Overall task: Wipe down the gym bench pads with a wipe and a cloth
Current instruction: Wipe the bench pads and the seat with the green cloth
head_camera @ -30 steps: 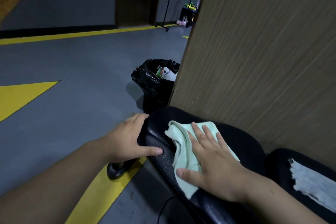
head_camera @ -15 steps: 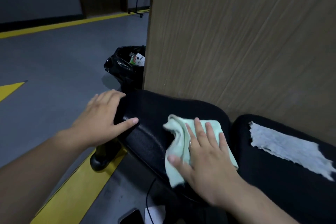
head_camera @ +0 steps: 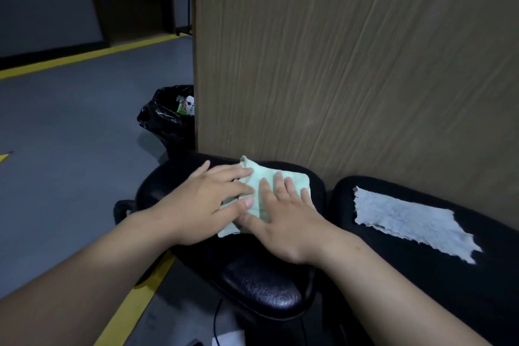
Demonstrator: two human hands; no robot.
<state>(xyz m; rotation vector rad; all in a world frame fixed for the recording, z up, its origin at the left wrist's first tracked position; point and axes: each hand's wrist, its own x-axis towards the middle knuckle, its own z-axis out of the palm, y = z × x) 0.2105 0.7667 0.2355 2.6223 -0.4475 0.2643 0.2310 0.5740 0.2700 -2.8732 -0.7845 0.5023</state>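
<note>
Head view is showing both hands lying flat, fingers spread, left hand (head_camera: 209, 199) and right hand (head_camera: 283, 222) pressing a pale green cloth (head_camera: 276, 180) onto the black seat pad (head_camera: 168, 185); a white wipe (head_camera: 404, 219) is lying on the neighbouring pad (head_camera: 421, 275).

No readable text; packaging (head_camera: 186, 105) in bin bag (head_camera: 165, 118) bears print too small to read.

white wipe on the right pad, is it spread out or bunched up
Spread out. The white wipe lies flat in one layer on the right pad, ragged edges showing, no hand on it.
</note>
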